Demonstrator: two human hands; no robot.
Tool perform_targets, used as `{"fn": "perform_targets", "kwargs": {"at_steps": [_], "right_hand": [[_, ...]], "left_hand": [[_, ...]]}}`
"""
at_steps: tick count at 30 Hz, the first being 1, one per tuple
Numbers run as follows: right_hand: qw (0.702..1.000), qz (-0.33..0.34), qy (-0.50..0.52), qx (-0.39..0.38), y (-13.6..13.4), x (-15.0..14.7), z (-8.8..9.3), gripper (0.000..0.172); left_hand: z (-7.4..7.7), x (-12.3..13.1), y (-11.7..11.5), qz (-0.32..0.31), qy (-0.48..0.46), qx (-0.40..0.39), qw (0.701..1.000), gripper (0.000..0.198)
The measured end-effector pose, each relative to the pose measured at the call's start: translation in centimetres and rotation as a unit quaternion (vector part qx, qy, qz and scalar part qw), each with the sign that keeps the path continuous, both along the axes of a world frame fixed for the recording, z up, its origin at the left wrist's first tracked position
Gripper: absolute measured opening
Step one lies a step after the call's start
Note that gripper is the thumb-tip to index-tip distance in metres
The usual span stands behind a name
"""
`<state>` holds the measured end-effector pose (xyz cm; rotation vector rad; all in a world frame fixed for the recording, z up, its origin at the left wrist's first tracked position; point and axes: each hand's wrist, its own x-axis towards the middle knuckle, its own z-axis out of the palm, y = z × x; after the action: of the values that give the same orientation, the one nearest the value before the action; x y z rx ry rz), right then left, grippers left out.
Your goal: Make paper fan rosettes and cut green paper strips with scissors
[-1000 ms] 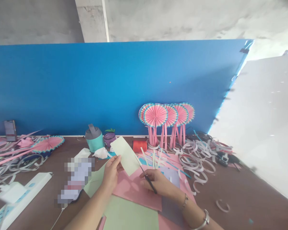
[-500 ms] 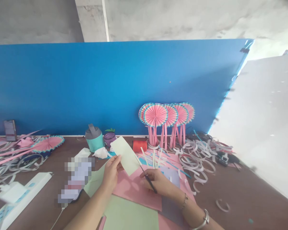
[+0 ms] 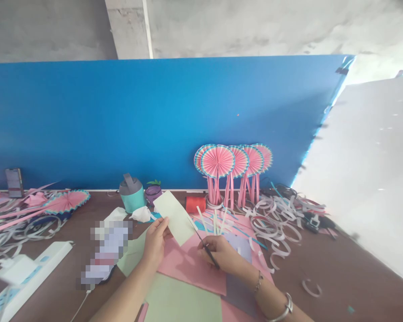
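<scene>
My left hand (image 3: 156, 239) pinches the lower left edge of a pale green sheet of paper (image 3: 175, 218), held tilted above the table. In my right hand (image 3: 223, 255) is a pair of dark-handled scissors (image 3: 211, 256), their blade lying along the sheet's right edge. My fingers partly cover the handles. Below both hands lies pink paper (image 3: 195, 268), overlapping a larger light green sheet (image 3: 184, 299). Thin pale strips (image 3: 215, 222) and blue ones rest just beyond my right hand.
Several pink paper fans (image 3: 217, 162) stand against the blue partition (image 3: 154, 120). Curled strips (image 3: 272, 219) heap on the right. A red spool (image 3: 195, 205), a teal cup (image 3: 132, 199) and a purple pot (image 3: 153, 194) stand behind. Leftward are a power strip (image 3: 36, 273) and a blurred-out phone-like object (image 3: 109, 255).
Very little differs. My right hand with the scissors has shifted slightly to the right, and the sheet in my left hand has tilted a touch leftward.
</scene>
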<state>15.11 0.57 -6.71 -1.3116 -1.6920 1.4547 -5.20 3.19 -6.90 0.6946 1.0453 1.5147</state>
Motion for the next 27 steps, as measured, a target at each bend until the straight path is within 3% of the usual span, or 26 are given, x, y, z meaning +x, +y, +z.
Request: {"fn": "perform_targets", "kwargs": {"at_steps": [22,27], "right_hand": [[0.998,-0.006,-0.043,0.042,-0.10,0.22,0.47,0.014],[0.998,-0.014,-0.047,0.031,0.09,0.22,0.37,0.013]], "left_hand": [[-0.20,0.00,0.02,0.008,0.006,-0.003,1.000,0.037],[0.01,0.00,-0.05,-0.015,0.010,0.011,1.000,0.035]]}}
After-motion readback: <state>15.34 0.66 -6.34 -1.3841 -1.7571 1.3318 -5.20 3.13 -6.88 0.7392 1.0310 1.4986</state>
